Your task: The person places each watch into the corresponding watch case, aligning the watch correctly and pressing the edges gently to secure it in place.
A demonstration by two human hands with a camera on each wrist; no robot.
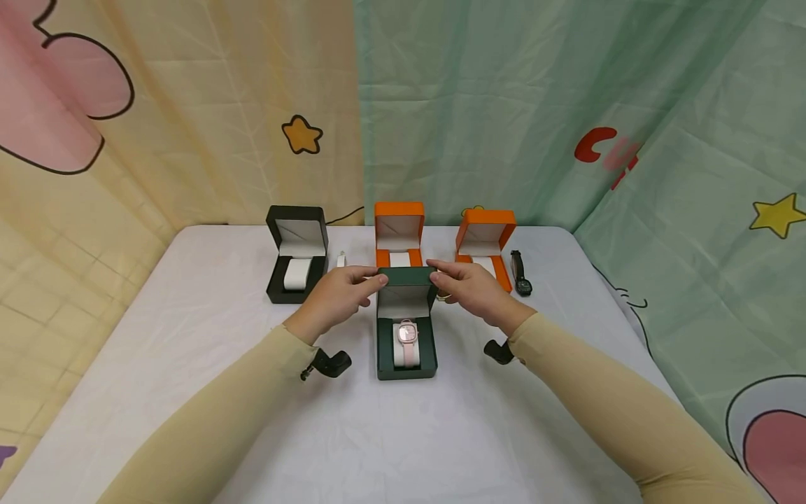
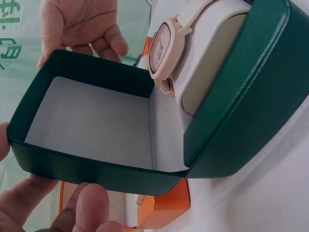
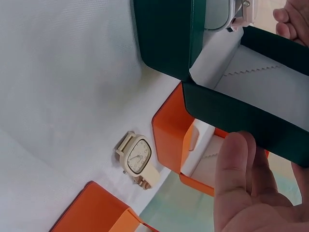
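Observation:
In the head view a dark green watch box (image 1: pixel 384 350) stands on the white table with its lid (image 1: pixel 403 277) raised. Inside it a pink watch (image 1: pixel 407 334) is strapped round a white cushion. My left hand (image 1: pixel 340 292) holds the lid's upper left corner, thumb in front and a finger along the top edge. At the upper right corner my right hand (image 1: pixel 474 288) grips the lid in the same way. The right wrist view shows that hand's fingers (image 3: pixel 231 164) against the lid's outer side. Both wrist views show the lid's pale lining (image 2: pixel 91 121).
Behind stand an open black watch box (image 1: pixel 273 283) and two open orange ones (image 1: pixel 399 209) (image 1: pixel 488 217), each with a white cushion. A black watch (image 1: pixel 520 276) lies far right, a cream watch (image 3: pixel 138 155) near the orange boxes. A white watch (image 1: pixel 341 260) is partly hidden behind my left hand.

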